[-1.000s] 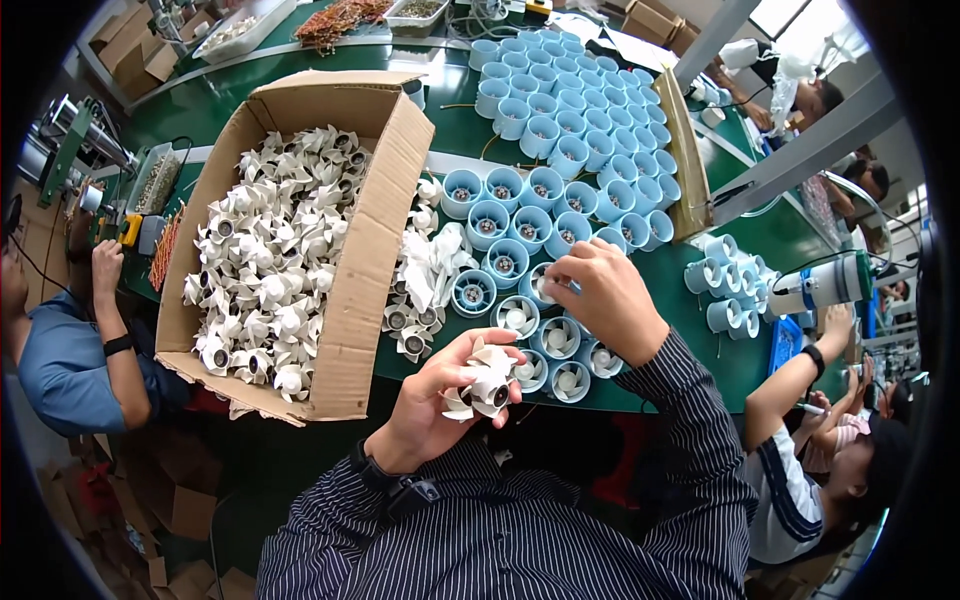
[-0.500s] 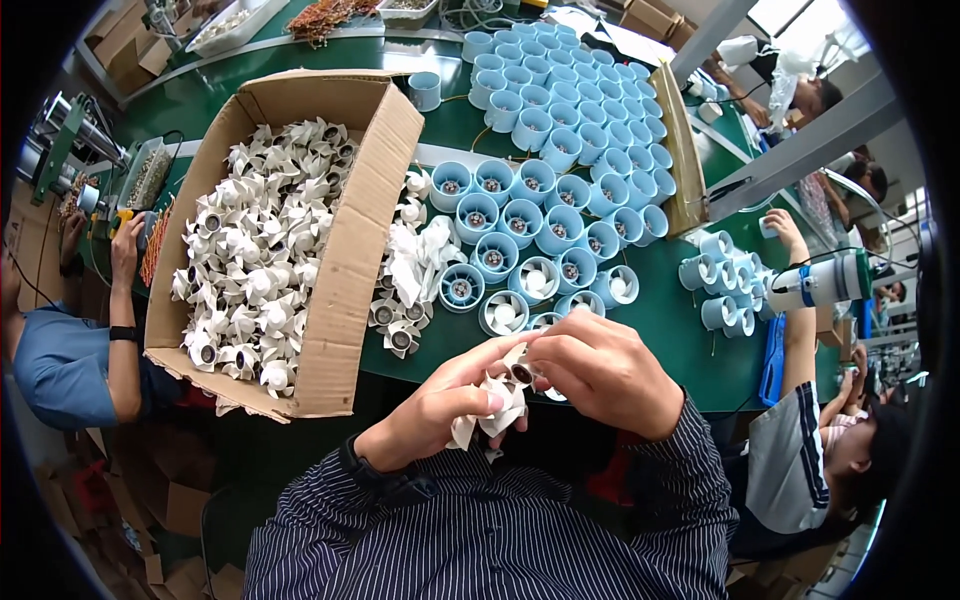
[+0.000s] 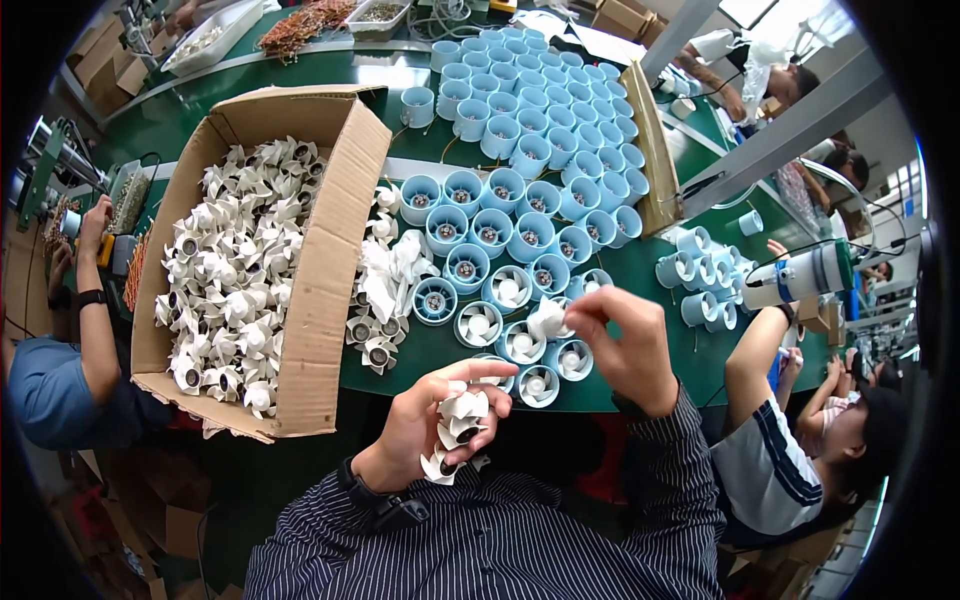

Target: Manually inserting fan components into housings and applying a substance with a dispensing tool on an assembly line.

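Over the blue fan housings point(image 3: 528, 255), a white impeller point(image 3: 547, 320) is finger-pinched by the right hand point(image 3: 637, 345). More impellers point(image 3: 463, 418) are cupped in the left hand point(image 3: 415, 425).

Left fingers point(image 3: 484, 370) cupped; right fingers point(image 3: 597, 305) pinched.
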A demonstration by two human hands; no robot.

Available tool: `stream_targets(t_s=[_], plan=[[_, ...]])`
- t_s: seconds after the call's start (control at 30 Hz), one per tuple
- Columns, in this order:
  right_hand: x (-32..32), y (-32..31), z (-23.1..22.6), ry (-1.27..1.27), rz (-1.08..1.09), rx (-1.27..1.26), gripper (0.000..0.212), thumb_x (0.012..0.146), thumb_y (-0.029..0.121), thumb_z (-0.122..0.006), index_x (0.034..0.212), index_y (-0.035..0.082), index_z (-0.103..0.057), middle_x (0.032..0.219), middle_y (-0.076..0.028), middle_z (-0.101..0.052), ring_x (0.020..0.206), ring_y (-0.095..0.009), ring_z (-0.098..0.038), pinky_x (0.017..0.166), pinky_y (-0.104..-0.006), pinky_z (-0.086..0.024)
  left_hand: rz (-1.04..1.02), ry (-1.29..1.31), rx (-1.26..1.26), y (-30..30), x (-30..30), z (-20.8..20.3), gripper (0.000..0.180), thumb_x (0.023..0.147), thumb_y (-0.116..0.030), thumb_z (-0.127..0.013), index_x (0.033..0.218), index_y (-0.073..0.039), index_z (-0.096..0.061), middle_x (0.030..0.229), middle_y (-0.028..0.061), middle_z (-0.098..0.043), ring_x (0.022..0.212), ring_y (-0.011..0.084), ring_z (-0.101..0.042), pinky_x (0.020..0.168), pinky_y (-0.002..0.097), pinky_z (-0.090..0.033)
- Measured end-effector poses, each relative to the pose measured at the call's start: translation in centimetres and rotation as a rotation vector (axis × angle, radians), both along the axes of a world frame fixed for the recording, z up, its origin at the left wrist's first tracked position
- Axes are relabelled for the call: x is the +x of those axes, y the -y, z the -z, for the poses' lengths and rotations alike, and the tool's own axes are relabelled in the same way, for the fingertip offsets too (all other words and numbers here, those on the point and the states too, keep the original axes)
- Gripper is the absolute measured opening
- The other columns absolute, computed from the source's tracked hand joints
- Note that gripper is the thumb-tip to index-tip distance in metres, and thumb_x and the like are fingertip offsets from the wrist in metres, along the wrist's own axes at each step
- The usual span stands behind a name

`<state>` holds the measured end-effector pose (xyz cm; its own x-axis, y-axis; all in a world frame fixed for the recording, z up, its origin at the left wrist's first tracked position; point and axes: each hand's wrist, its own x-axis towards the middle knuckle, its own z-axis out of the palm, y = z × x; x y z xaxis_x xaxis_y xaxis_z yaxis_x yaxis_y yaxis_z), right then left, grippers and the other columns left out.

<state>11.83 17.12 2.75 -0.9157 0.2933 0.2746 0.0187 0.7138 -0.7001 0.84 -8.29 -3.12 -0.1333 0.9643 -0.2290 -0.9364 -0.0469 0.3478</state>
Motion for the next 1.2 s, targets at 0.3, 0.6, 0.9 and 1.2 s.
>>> stream_targets(t_s=[0.3, 0.6, 0.9, 1.2], plan=[[-3.9, -5.6, 5.0, 0.139, 0.087, 0.110, 0.007, 0.096, 0.005, -0.076, 0.100, -0.001, -0.075, 0.085, -0.013, -0.072, 0.074, -0.021, -0.068, 0.067, -0.0345, -0.052, -0.228, 0.000, 0.089, -0.1, -1.3, 0.8, 0.050, 0.099, -0.032, -0.052, 0.126, 0.010, -0.059, 0.105, 0.0160, -0.061, 0.072, 0.0209, -0.063, 0.041, 0.0246, -0.047], [-4.8, -4.4, 4.0, 0.141, 0.074, 0.270, 0.011, 0.088, 0.011, -0.083, 0.092, 0.002, -0.079, 0.089, -0.014, -0.071, 0.086, -0.032, -0.068, 0.077, -0.0427, -0.054, -0.395, 0.047, 0.102, -1.2, -2.4, 0.3, 0.044, 0.100, -0.036, -0.050, 0.114, 0.005, -0.059, 0.099, 0.0143, -0.057, 0.073, 0.0219, -0.062, 0.043, 0.0259, -0.047], [-4.7, -4.5, 4.0, 0.130, 0.040, 0.389, 0.009, 0.086, 0.012, -0.083, 0.089, 0.003, -0.080, 0.087, -0.012, -0.069, 0.089, -0.032, -0.069, 0.079, -0.0439, -0.055, -0.484, 0.054, 0.220, -4.0, -3.1, -0.7, 0.042, 0.102, -0.037, -0.048, 0.113, 0.002, -0.059, 0.101, 0.0130, -0.052, 0.077, 0.0229, -0.055, 0.043, 0.0276, -0.044], [-4.3, -4.7, 4.3, 0.148, 0.024, 0.369, 0.011, 0.089, 0.014, -0.079, 0.089, 0.002, -0.079, 0.088, -0.012, -0.070, 0.087, -0.033, -0.070, 0.079, -0.0449, -0.056, -0.590, -0.039, 0.149, -5.1, -3.5, -0.7, 0.039, 0.103, -0.035, -0.046, 0.112, 0.001, -0.061, 0.098, 0.0114, -0.055, 0.077, 0.0231, -0.058, 0.046, 0.0294, -0.045]])
